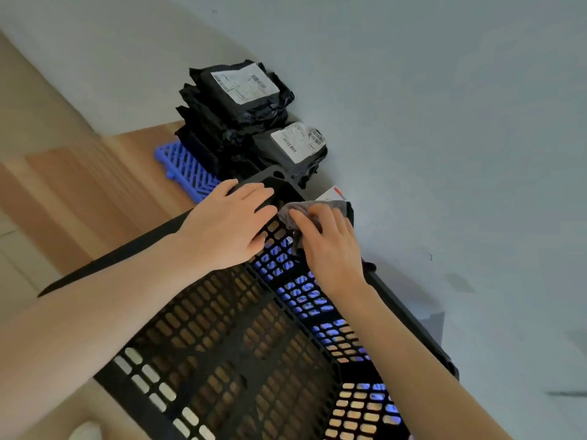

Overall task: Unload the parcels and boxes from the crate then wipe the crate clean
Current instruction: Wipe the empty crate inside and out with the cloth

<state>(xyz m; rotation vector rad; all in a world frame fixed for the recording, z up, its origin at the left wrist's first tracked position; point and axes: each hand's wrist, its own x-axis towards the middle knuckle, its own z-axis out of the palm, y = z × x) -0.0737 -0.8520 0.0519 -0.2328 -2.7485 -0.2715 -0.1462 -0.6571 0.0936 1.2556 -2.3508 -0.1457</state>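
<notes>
Black lattice crate point(241, 344) sits on the wooden floor point(79, 185), one long side close along the pale wall point(444, 122). Nothing inside it, floor shows through the holes in its bottom. Blue shows through the holes of its wall-side panel.

Left hand point(228, 223) rests on the crate's far corner: fingers fairly straight, lying over the rim, thumb down on the inside of the lattice. Grip apart, clamped on nothing.

Right hand point(330, 249) is just beside it, on the wall-side rim near that same corner. Its grip is clamped on a grey cloth point(336, 206), fingers curled over it, pressing it against the top of the crate's side. Cloth is bunched, part of it hangs down inside the lattice. The two hands are nearly touching.

Past the crate's far end, against the wall: tall stack of black parcels point(244, 100), white label on the top one, and a lower black parcel point(295, 150) with a label, touching the stack's wall side. Both sit on a blue plastic pallet point(187, 163) on the floor. A white box with red edge point(332, 194) peeks out behind the cloth, mostly hidden
</notes>
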